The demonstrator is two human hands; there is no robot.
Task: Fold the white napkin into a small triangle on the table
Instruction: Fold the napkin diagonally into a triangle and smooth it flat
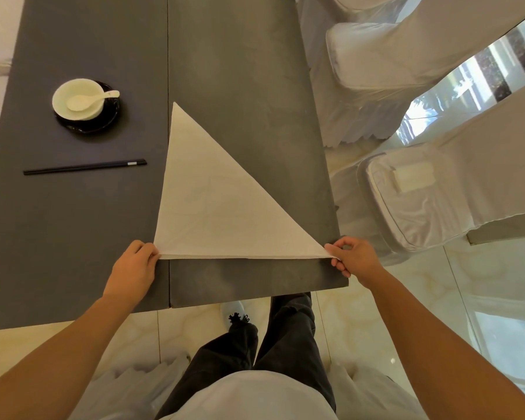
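The white napkin [206, 204] lies flat on the grey table [240, 86] as a large triangle, one tip pointing away from me and a long straight edge nearest me. My left hand [134, 265] pinches the napkin's near left corner. At the near right corner, close to the table's right edge, my right hand [353, 257] pinches the cloth between thumb and fingers. Both corners rest at table level.
A white bowl with a white spoon [79, 100] sits on a black saucer [103, 121] at the far left. Black chopsticks [85, 167] lie left of the napkin. White-covered chairs [422, 195] stand right of the table. My legs are below the near edge.
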